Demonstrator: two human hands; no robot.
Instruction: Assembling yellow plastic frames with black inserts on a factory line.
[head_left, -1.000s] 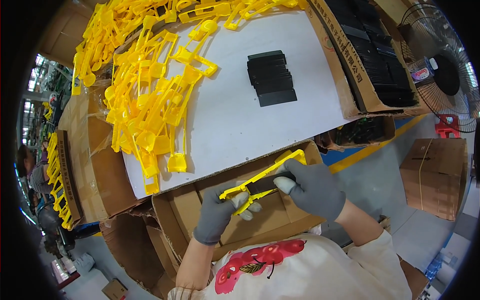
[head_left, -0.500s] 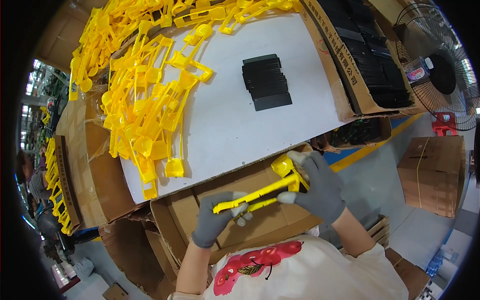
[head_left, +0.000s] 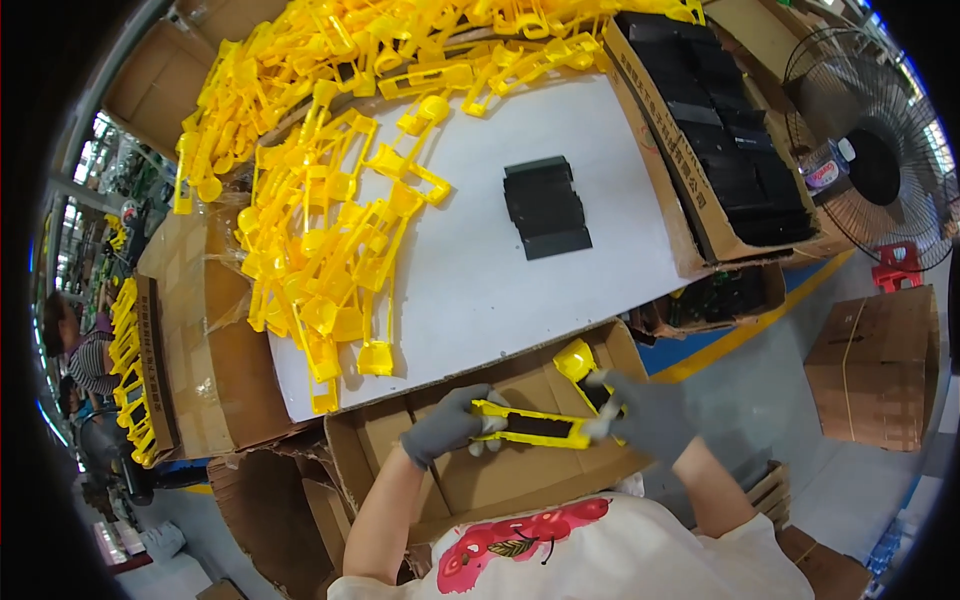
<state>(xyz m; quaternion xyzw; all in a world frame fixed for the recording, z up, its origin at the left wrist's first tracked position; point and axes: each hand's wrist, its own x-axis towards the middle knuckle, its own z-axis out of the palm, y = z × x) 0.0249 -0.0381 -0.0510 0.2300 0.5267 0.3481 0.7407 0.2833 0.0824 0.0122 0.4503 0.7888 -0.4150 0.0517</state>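
Over a cardboard box I hold a yellow plastic frame [head_left: 540,428], unfolded into a long rectangular section and a shorter piece with a cupped end [head_left: 574,360]. A dark strip shows inside the long section. My left hand [head_left: 447,426], in a grey glove with pale fingertips, is closed on the left end. My right hand [head_left: 645,415], gloved alike and somewhat blurred, has its thumb and fingers around the joint at the right end. On the white table ahead lies a fanned stack of thin black plates [head_left: 547,210].
A heap of yellow plastic frames [head_left: 330,250] covers the table's left and far sides. The open cardboard box [head_left: 400,490] lies below my hands. A carton of black pieces [head_left: 735,140] stands at the right, near a fan [head_left: 875,165] and a closed carton [head_left: 870,365].
The yellow frame has turned so its long section lies more level and shows its dark inside. My right hand has shifted slightly right and down. The whole view has tilted up a little.
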